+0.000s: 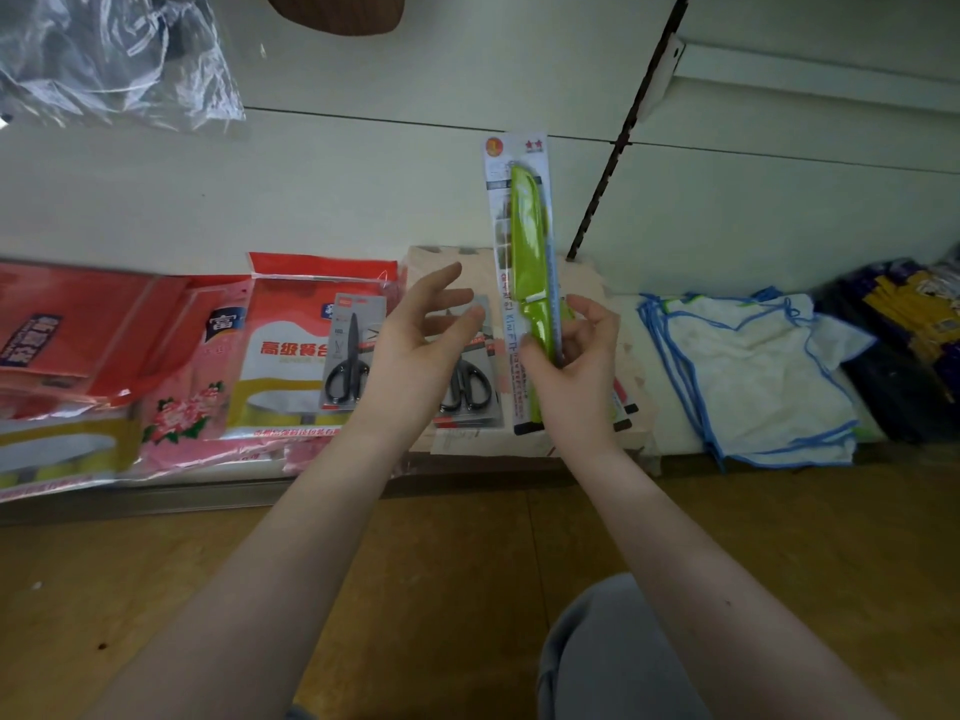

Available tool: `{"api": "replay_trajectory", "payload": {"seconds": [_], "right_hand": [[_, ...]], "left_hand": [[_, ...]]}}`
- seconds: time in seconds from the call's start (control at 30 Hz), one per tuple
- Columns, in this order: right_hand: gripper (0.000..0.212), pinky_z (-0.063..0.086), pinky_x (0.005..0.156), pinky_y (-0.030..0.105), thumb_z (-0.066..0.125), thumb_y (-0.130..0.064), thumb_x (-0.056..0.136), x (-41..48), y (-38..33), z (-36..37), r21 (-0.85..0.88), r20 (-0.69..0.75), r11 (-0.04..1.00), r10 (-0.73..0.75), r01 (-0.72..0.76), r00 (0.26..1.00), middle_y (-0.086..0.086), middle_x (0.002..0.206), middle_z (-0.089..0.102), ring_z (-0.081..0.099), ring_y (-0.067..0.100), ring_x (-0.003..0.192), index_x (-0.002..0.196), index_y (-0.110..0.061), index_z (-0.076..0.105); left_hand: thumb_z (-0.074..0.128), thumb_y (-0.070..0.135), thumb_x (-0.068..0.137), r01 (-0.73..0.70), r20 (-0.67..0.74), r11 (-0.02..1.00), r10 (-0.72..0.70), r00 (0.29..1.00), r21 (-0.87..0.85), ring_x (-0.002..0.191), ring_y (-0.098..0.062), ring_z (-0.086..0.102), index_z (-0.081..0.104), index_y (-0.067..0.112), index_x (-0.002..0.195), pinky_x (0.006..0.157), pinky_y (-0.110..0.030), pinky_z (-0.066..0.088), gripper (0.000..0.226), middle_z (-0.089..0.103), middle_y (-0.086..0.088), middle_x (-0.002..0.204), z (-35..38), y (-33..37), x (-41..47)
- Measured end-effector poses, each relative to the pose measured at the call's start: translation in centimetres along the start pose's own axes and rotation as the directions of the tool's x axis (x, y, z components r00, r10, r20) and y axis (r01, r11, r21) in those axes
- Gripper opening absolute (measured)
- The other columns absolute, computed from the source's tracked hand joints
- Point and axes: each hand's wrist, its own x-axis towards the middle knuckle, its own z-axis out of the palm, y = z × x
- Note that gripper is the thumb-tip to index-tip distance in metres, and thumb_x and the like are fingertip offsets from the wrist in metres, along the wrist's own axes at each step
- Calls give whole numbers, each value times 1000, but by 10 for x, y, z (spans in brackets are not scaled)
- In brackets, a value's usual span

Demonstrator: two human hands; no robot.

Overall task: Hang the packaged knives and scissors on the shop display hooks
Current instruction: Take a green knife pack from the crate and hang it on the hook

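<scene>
My right hand (pixel 574 366) grips a packaged knife (pixel 524 241) with a green sheath and handle, holding the card upright against the pale wall panel. My left hand (pixel 421 345) hovers just left of it with fingers spread, holding nothing. Below on the low shelf lie two packs of black scissors: one (pixel 349 356) left of my left hand, another (pixel 470 392) partly hidden behind it. No display hook is visible.
Red and pink packaged goods (pixel 171 350) cover the shelf to the left. Folded white cloths with blue edging (pixel 753 376) lie to the right, dark bundles (pixel 904 335) beyond. A black slotted upright (pixel 618 148) runs up the wall. A clear plastic bag (pixel 104 54) hangs top left.
</scene>
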Motion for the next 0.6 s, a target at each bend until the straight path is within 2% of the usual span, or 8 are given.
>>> {"api": "replay_trajectory", "payload": {"seconds": [0.07,0.17,0.23,0.37,0.5,0.6], "right_hand": [[47,52,68,13,64,-12,85,-7,-2,3,7,67,1000,-4,3,998,-3,90,59,63,0,79,124,-23,40],[34,54,70,17,62,-13,86,-14,-1,9,38,163,999,12,-18,987,4,97,62,64,6,85,117,-19,49],[29,56,73,21,63,-12,85,-18,1,12,31,203,999,20,-27,979,6,99,62,64,11,89,112,-15,53],[23,56,77,23,65,-15,85,-20,1,11,16,281,1000,13,-18,960,1,101,63,64,10,93,106,-16,54],[10,52,78,19,56,-24,91,-6,-14,7,132,213,990,23,-52,977,-6,98,61,61,7,93,100,-22,55],[18,51,74,17,52,-24,90,9,-34,5,194,160,980,-63,32,985,-3,97,63,62,5,91,104,-14,57]], "left_hand": [[57,24,91,7,22,1000,-7,1000,-11,104,-1,58,47,23,134,76,-7,50,44,61,3,123,1,0,-1],[57,21,92,-7,37,999,9,999,-53,104,-7,63,54,18,126,90,-27,53,34,65,3,116,3,3,-2],[54,17,93,-26,21,997,27,999,-69,99,-7,65,57,16,116,89,-30,53,23,67,5,106,3,5,-4],[49,10,95,-81,-2,996,81,997,-30,95,-31,63,59,14,96,87,-48,52,10,65,-16,98,0,5,-6],[50,8,94,-88,20,996,88,996,3,91,-27,64,59,20,89,87,-50,53,16,67,-9,94,-3,7,-7],[50,9,94,-89,40,996,89,995,14,92,-28,64,59,19,92,88,-52,51,14,67,-11,97,-1,6,-9]]}}
